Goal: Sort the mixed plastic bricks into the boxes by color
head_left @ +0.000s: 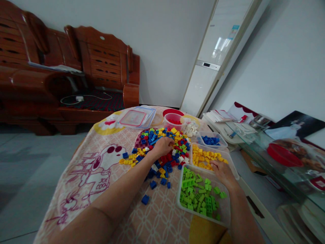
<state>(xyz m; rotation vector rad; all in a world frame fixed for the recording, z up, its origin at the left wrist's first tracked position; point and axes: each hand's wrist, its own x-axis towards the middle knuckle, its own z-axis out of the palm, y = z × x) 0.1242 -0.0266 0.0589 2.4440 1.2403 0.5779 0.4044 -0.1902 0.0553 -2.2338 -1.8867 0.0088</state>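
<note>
Sorting looks roughly half done from my remote seat: the green tub (203,218), yellow tub (193,152), blue tub (221,138) and red tub (165,119) hold their colours, while a mixed pile (175,154) lies unsorted on the bench (101,169). My left hand (164,145) curls into the pile, its grip hidden. My right hand (222,171) rests flat and loose on the yellow tub's rim, with the pile at its 10 o'clock.

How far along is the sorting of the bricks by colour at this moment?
Done: green bricks, yellow bricks, blue bricks and red bricks lie in separate containers. In hand: the left hand is in the mixed pile, the right hand rests at the yellow bricks. Left: the mixed pile on the cloth is large, with loose blue ones beside it.
</note>
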